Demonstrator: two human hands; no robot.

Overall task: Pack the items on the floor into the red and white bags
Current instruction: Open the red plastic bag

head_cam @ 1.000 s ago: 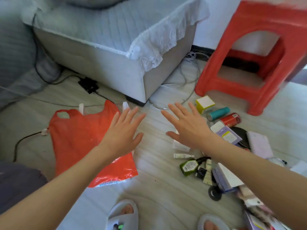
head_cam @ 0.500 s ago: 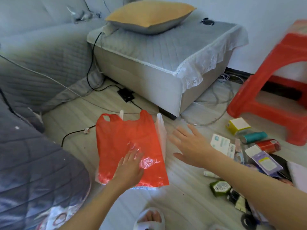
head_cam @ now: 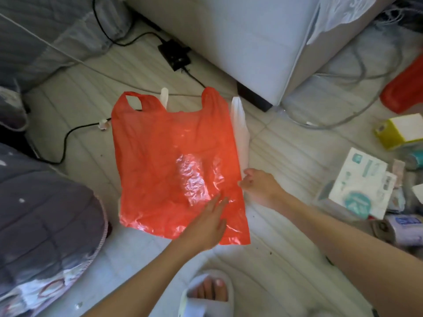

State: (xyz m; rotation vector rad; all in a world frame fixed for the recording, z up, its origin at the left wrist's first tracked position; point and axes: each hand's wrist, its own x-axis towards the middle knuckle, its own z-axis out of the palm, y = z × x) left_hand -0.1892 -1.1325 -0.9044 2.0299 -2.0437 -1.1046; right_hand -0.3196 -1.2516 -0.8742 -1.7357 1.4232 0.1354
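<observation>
The red bag (head_cam: 169,156) lies flat on the floor. Under it is the white bag (head_cam: 241,131), showing as a strip along its right side and at a handle near the top. My left hand (head_cam: 206,225) rests on the red bag's lower right part with straight fingers. My right hand (head_cam: 258,186) is at the bags' right edge, fingers curled, and seems to pinch the red bag's edge. Items lie on the floor at the right: a yellow and white box (head_cam: 398,131) and a white box with teal print (head_cam: 359,186).
A grey footstool (head_cam: 251,42) stands behind the bags, with a black adapter (head_cam: 175,54) and cables beside it. A red stool (head_cam: 405,88) is at the far right. A dark quilt (head_cam: 45,213) fills the left. My slippered foot (head_cam: 210,291) is below the bags.
The view swung left and down onto the bags. My left hand came down onto the red bag, and my right hand moved from open above the floor to the bags' right edge and curled.
</observation>
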